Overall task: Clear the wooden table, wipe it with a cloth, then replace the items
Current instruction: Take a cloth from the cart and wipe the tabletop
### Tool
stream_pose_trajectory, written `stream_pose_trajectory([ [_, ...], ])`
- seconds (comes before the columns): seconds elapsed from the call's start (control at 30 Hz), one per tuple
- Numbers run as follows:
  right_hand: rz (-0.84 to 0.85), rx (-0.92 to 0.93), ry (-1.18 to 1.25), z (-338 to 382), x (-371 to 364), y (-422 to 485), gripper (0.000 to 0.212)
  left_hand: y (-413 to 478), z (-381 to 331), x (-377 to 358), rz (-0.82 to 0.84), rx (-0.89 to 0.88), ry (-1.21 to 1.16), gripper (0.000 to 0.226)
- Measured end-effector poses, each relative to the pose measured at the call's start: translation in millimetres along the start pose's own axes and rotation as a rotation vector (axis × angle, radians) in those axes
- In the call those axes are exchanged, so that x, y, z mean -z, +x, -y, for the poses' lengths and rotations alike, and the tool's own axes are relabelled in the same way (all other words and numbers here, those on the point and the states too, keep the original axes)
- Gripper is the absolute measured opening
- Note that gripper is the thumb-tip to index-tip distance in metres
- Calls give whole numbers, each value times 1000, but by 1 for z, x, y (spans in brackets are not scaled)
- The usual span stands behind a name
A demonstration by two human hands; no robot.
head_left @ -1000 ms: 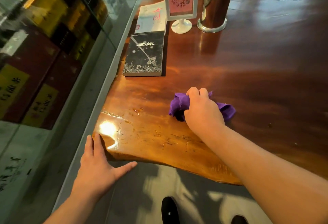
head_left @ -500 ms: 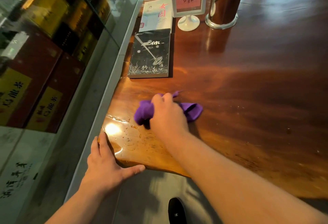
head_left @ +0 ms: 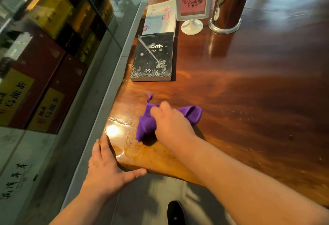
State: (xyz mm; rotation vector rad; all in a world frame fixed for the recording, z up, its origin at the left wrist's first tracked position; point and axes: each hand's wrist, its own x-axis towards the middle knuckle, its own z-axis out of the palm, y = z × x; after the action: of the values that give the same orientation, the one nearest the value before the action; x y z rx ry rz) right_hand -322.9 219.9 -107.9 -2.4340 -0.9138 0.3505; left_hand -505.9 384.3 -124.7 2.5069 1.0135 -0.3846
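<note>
A glossy wooden table fills the right of the head view, with wet streaks near its front left corner. My right hand presses a crumpled purple cloth onto the wood by that corner. My left hand lies flat against the table's front left edge, fingers spread, holding nothing. A black book lies on the table just beyond the cloth. Behind it are a white book, a pink sign on a white stand and a shiny metal cylinder.
A glass cabinet with red and yellow boxes runs along the left, close to the table's left edge. Grey floor and the tip of a black shoe show below the table's front edge.
My right hand has dragged the purple cloth leftward toward the wet front left corner. The left hand stays at the table's edge.
</note>
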Motion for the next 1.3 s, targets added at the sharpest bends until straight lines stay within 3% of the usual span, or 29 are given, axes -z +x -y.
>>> stream_pose_trajectory([
  [0.1,-10,-2,-16,21,-8,27,25,3,0,-2,-11,-10,4,176],
  [0.23,18,144,-10,54,-29,15,22,6,-5,1,-11,-87,38,170],
  [0.3,98,225,3,57,-34,-4,25,2,-5,1,-15,-123,55,167],
  [0.43,257,307,47,26,-22,-38,31,-5,-5,1,20,-10,-2,181],
  [0.6,104,95,-39,-15,1,0,31,-2,0,-2,1,-17,-23,177],
  [0.73,17,82,-46,27,-19,27,25,-1,5,-5,-4,-14,-3,176],
  [0.87,129,298,14,56,-42,-15,28,1,7,-5,24,-79,32,174],
  [0.97,263,327,47,37,-32,-47,33,1,7,-3,63,-31,52,175],
  [1.13,164,107,-7,-12,1,-21,33,0,4,-5,3,10,-4,175],
  [1.3,57,-58,-85,-3,1,22,25,0,6,-7,-20,10,13,174],
])
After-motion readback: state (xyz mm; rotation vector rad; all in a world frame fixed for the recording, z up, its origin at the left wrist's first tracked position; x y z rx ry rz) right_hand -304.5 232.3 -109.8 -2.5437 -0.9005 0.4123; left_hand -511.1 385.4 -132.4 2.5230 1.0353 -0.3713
